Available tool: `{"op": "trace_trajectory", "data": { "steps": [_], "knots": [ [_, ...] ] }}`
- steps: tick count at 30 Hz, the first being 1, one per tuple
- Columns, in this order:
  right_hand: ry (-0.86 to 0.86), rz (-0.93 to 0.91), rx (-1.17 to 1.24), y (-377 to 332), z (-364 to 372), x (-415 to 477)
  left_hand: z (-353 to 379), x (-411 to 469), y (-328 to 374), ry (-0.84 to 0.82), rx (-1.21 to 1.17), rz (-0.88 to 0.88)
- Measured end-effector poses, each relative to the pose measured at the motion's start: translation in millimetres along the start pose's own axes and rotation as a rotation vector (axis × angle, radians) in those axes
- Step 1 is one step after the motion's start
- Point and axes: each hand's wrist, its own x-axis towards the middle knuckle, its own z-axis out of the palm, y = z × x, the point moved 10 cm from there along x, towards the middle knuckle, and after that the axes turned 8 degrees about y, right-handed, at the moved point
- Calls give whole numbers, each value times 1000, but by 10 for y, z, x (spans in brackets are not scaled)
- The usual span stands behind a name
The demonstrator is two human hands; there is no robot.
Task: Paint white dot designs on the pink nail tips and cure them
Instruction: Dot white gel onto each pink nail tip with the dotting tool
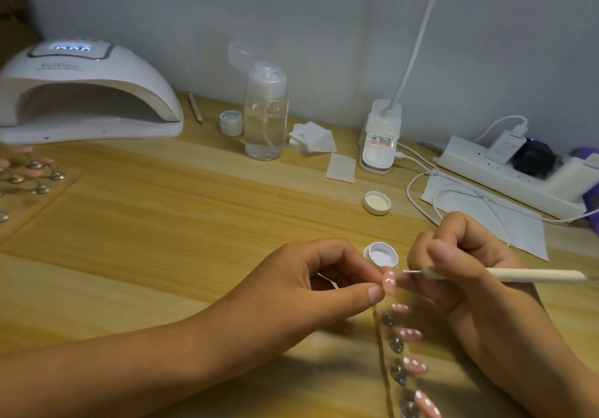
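Observation:
My left hand (311, 284) pinches a pink nail tip (389, 282) between thumb and fingers; white dots show on it. My right hand (460, 275) grips a white dotting pen (518, 275) whose fine point sits just right of that tip. Below them several pink nail tips (415, 365) with white dots stand on metal holders along a clear strip (397, 375). An open jar of white gel (381, 254) stands just behind the held tip. The white curing lamp (87, 93) is at the far left, its display lit.
A second holder strip with pink tips (29, 174) lies at the left edge. The jar's lid (377, 202), a clear pump bottle (265, 113), a small closed jar (230, 122), wipe pads (312, 137), a desk lamp base (379, 139), a power strip (518, 174) and cables stand behind.

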Motion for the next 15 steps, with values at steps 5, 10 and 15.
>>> {"op": "trace_trajectory", "data": {
  "steps": [5, 10, 15],
  "knots": [
    [130, -108, -100, -83, -230, 85, -10, 5, -7, 10, -10, -3],
    [171, -218, -336, -185, -261, 100, -9, 7, 7, 10, -26, -3],
    [131, -300, -574, -192, -155, 59, -5, 3, 12, 3, -25, -2]
  ]
}}
